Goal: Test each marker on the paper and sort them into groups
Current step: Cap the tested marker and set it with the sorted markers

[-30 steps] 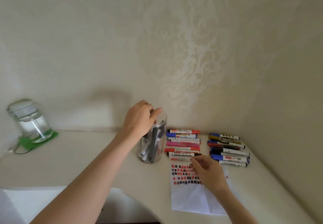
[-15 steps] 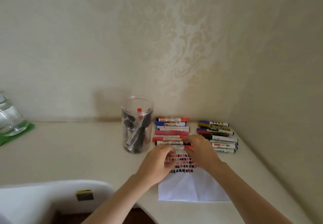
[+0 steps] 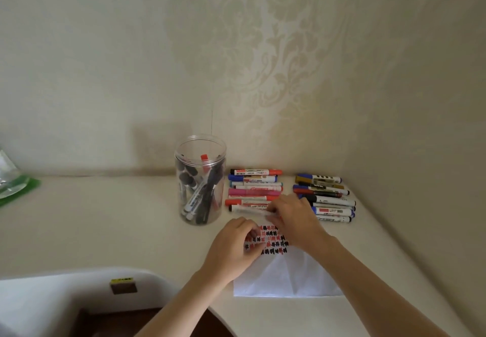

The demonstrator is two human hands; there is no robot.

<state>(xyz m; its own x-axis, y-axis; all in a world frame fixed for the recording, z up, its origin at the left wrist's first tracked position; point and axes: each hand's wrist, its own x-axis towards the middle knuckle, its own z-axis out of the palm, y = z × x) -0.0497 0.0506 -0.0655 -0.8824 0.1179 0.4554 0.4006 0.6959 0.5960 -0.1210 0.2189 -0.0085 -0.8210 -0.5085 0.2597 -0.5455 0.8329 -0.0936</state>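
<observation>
A white sheet of paper [image 3: 286,276] lies on the cream table [image 3: 105,226], its top covered in red and black test marks. My right hand [image 3: 294,218] pinches a white-barrelled marker [image 3: 249,211] just above the paper's top edge. My left hand [image 3: 231,247] rests over the paper's left corner with fingers curled; what they hold is hidden. A clear jar [image 3: 200,179] with several markers stands to the left. One row of sorted markers [image 3: 255,186] lies behind the hands, and a second row [image 3: 323,197] lies at the right.
A clear water container on a green mat [image 3: 15,186] sits at the far left edge. A white chair back [image 3: 65,300] is at the lower left. Walls close off the table behind and to the right.
My left hand left the jar and came down to the paper beside my right hand. My right hand now holds a marker. The view has shifted to the right.
</observation>
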